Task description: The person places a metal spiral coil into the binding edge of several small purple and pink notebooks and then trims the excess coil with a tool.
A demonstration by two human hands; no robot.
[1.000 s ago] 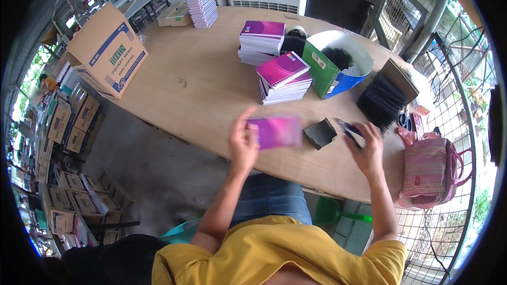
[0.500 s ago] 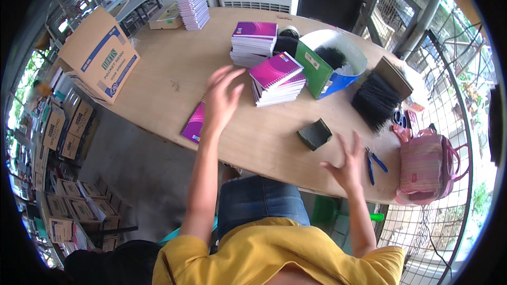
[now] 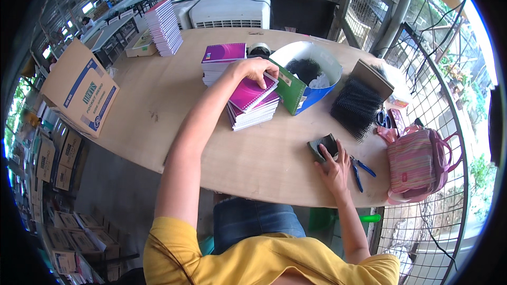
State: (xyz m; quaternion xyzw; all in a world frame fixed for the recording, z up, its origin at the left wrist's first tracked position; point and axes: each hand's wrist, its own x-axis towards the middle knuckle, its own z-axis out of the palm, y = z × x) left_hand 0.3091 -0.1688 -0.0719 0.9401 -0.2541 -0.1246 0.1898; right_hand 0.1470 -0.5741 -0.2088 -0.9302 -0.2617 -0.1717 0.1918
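Fig.: my right hand (image 3: 334,168) lies flat, fingers spread, on a small dark pad (image 3: 323,146) near the table (image 3: 158,100) edge, w/ blue-handled pliers (image 3: 360,170) just beside it. Farther out, my left hand (image 3: 257,69) grips the top purple spiral notebook (image 3: 252,93) of a stack (image 3: 254,113). Beyond: green-and-blue tub (image 3: 303,82), black binding coils (image 3: 356,107).

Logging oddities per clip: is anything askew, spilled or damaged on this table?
Only minor things: the top purple notebook sits twisted on its stack under the left hand, and the green-covered pad leans tilted against the blue tub. Nothing looks spilled or damaged.
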